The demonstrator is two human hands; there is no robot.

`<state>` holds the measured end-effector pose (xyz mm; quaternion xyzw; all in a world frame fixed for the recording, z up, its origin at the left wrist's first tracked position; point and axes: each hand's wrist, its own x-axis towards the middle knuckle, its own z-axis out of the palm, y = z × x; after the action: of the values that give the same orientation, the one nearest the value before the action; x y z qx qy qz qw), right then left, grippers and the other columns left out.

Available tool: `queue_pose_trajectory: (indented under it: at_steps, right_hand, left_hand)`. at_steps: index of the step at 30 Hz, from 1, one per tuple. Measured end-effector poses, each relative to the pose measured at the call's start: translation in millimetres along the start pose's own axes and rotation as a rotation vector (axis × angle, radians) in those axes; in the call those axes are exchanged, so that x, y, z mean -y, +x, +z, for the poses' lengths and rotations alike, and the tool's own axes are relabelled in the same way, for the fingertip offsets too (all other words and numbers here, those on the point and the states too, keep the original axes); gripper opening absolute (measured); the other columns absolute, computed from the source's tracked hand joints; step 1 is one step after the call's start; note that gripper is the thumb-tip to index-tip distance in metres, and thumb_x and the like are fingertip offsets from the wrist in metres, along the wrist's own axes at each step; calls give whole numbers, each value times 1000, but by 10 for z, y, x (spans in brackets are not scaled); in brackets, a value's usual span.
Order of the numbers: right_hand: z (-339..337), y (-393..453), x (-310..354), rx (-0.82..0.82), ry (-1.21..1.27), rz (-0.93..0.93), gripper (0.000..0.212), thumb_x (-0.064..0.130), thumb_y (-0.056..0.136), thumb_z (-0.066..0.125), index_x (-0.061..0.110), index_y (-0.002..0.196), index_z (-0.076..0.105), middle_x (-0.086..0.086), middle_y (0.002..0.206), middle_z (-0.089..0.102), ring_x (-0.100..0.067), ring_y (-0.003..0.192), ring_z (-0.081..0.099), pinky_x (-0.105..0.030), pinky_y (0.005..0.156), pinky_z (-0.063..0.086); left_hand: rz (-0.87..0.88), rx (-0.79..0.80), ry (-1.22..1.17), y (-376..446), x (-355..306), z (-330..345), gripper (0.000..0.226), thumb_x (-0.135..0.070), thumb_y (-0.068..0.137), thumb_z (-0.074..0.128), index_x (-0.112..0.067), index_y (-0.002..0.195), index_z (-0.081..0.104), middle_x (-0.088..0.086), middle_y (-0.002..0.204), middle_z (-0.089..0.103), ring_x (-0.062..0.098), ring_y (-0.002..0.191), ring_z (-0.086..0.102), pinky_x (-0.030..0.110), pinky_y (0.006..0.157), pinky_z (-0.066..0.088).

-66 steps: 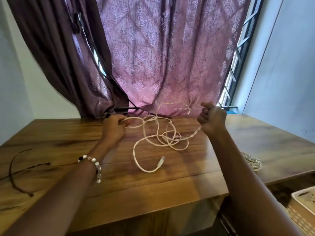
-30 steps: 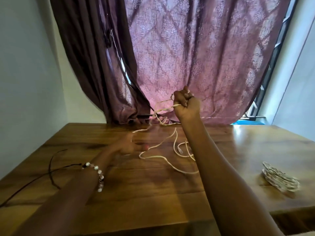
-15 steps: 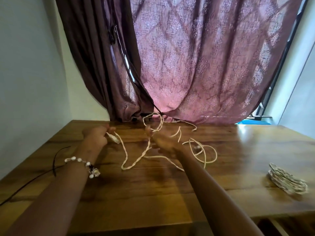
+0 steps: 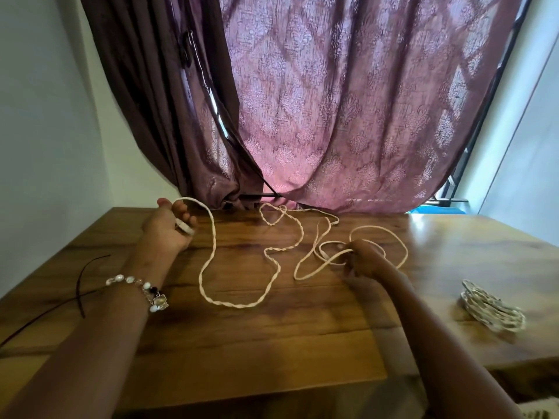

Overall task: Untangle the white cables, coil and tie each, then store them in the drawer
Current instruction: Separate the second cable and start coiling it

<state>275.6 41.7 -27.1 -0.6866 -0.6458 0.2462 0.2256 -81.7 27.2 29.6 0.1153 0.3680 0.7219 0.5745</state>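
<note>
Where the wooden table [image 4: 272, 343] meets the wall, a purple curtain [image 4: 348, 116] hangs, its hem touching the far edge. Bare wood runs along the near edge. White cables [image 4: 239, 303]: twisted together, sprawled in loose loops across the middle of the table, far loops just beside the hem. Coiled bundle [image 4: 491, 309]: on the table near the right edge, well apart. Dark cord [image 4: 80, 285]: at the left edge. Left hand [image 4: 169, 226]: raised, fingers curled round one cable end. Right hand [image 4: 367, 258]: on the table, grasping cable loops. Bead bracelet [image 4: 142, 290]: left wrist.
</note>
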Motion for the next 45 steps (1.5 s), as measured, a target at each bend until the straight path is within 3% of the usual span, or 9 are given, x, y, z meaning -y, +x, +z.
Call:
queue_pose_trajectory:
  at_steps: [2, 6, 11, 16, 22, 31, 36, 42, 45]
  right_hand:
    - [-110, 31, -80, -110, -384, -44, 22, 9, 91, 53, 10, 109, 65, -11, 104, 69, -27, 92, 67, -32, 74, 54]
    - [-356, -108, 85, 160, -782, 66, 85, 20, 70, 83, 18, 143, 39, -6, 142, 48, -27, 130, 46, -36, 105, 41]
    - [-435, -378, 784, 89, -932, -103, 57, 7, 80, 72, 7, 132, 48, -9, 130, 55, -26, 116, 55, -27, 89, 45]
    - [145, -368, 1332, 77, -74, -560, 45, 16, 83, 71, 18, 124, 54, -4, 113, 61, -15, 97, 58, -25, 89, 48]
    - [1282, 323, 1417, -182, 319, -455, 58, 18, 69, 68, 8, 123, 49, -11, 111, 64, -25, 101, 61, -40, 87, 51]
    - [1319, 175, 1604, 63, -223, -464, 25, 16, 89, 60, 1, 110, 59, -16, 109, 62, -27, 97, 59, -24, 69, 37]
    - [1088, -131, 1670, 330, -593, -652, 22, 7, 85, 62, 0, 106, 60, -16, 110, 60, -30, 99, 58, -29, 69, 41]
    - [812, -139, 1626, -169, -320, -937, 17, 21, 86, 54, 14, 93, 68, -11, 94, 69, -31, 87, 62, -32, 65, 41]
    - [678, 27, 1584, -362, -167, -908, 19, 32, 82, 59, 18, 86, 72, -4, 84, 72, -26, 78, 64, -36, 63, 49]
  left_hand:
    - [49, 31, 101, 37, 98, 20, 40, -42, 100, 38, -17, 74, 55, -10, 49, 48, 4, 38, 32, 15, 44, 30]
    - [64, 233, 285, 26, 271, 117, 37, -30, 103, 33, -16, 80, 59, -9, 50, 46, 3, 33, 28, 18, 45, 23]
    - [51, 423, 357, -21, 403, 174, 33, -23, 101, 38, -10, 86, 64, -6, 52, 53, 5, 37, 36, 17, 42, 29]
    - [62, 530, 357, -51, 491, 210, 43, -38, 101, 34, -10, 82, 60, -6, 42, 39, 4, 31, 24, 13, 38, 20]
    - [25, 683, 151, 118, 492, 199, 42, -32, 103, 27, -6, 90, 56, -4, 38, 33, 3, 29, 22, 14, 33, 17]
    - [258, 539, 180, 643, 494, 39, 31, -18, 103, 30, -2, 119, 52, -1, 60, 66, 7, 49, 55, 18, 42, 38]
    - [497, 559, 610, 625, 555, 3, 31, -12, 104, 29, -10, 134, 36, -1, 70, 73, 9, 53, 64, 23, 53, 51]
    - [521, 609, 941, 588, 649, -88, 36, -3, 100, 38, -3, 136, 44, 1, 73, 60, -4, 51, 56, 11, 54, 47]
    - [303, 760, 823, 556, 637, -105, 25, -6, 100, 36, -5, 114, 56, 8, 62, 67, 14, 49, 64, 27, 50, 54]
